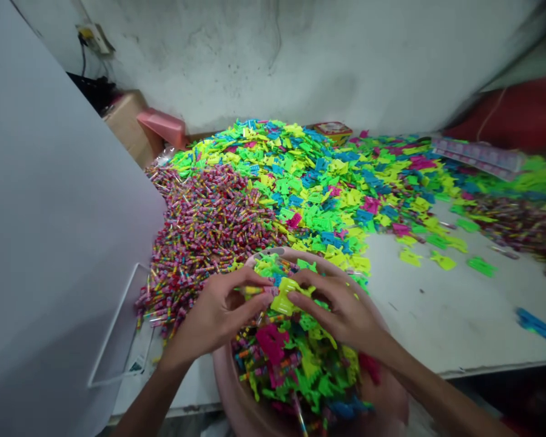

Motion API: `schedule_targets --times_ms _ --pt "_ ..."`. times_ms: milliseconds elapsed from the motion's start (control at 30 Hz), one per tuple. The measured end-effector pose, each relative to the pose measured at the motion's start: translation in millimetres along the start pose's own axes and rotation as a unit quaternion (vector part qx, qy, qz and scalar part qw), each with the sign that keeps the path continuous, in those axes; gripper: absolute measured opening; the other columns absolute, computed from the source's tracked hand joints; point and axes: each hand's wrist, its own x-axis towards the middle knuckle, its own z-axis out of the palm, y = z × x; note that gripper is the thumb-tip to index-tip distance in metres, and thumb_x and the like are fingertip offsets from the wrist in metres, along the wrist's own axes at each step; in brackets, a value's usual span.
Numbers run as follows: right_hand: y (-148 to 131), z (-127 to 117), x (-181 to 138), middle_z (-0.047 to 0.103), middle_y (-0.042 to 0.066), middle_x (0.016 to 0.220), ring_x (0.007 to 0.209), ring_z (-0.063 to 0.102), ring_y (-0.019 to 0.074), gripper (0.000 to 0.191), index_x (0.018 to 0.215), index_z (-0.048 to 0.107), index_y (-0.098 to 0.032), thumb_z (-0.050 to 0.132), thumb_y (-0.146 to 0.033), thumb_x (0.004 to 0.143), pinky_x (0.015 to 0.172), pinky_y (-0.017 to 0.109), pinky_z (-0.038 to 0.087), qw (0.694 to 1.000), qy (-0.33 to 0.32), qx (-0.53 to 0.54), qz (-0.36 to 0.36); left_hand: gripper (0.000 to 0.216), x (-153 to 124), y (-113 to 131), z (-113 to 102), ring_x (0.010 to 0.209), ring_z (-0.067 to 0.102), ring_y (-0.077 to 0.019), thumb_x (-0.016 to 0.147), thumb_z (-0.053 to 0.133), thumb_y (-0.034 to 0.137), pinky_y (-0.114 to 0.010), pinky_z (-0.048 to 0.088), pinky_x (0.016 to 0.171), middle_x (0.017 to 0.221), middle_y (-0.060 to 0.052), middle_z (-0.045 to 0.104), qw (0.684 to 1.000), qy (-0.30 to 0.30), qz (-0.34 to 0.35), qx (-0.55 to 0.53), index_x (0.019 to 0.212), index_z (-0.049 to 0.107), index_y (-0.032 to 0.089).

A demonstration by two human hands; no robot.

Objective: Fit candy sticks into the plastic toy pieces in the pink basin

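Note:
My left hand pinches a small clear tube of coloured sweets with a pink label between thumb and fingers. A flat yellow plastic piece is gripped by my right hand; the tube's end meets its left side, and I cannot tell whether it is inserted. Both hands are over a pink basin, which holds green, yellow, blue and magenta plastic pieces mixed with tubes. My fingers partly cover the tube and the yellow piece.
Behind the basin's left side lies a heap of tubes. A big mound of plastic pieces spreads along the wall. Loose pieces lie on the white table. A white panel stands at the left, and a printed strip at the right.

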Motion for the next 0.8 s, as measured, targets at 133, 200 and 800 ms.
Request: schedule_targets --times_ms 133,200,800 --pt "30.9 -22.0 15.9 0.078 0.005 0.100 0.110 0.071 0.0273 0.036 0.099 0.076 -0.025 0.049 -0.048 0.102 0.093 0.037 0.055 0.999 -0.015 0.025 0.025 0.050 1.2 -14.0 -29.8 0.107 0.069 -0.0257 0.086 0.068 0.057 -0.032 0.055 0.091 0.112 -0.006 0.075 0.994 -0.095 0.040 0.047 0.126 0.069 0.027" --pt "63.2 -33.6 24.2 0.078 0.005 0.092 0.088 0.074 0.0232 0.048 0.100 0.075 -0.022 0.035 -0.048 0.106 0.080 0.034 0.057 0.996 0.031 -0.028 0.081 0.054 6.2 -39.6 -49.6 0.103 0.070 -0.0246 0.096 0.049 0.061 -0.033 0.054 0.091 0.109 -0.008 0.075 0.997 -0.020 0.052 0.055 0.130 0.065 0.023" --pt "237.0 1.4 55.4 0.065 0.009 0.126 0.109 0.065 0.0237 0.025 0.119 0.066 -0.019 0.064 -0.034 0.098 0.094 0.046 0.055 0.983 0.021 -0.115 0.143 0.020 33.7 -182.1 -43.8 0.102 0.059 -0.0299 0.082 0.063 0.036 -0.046 0.045 0.098 0.102 -0.011 0.066 0.936 0.224 -0.029 0.271 0.091 0.071 0.020"
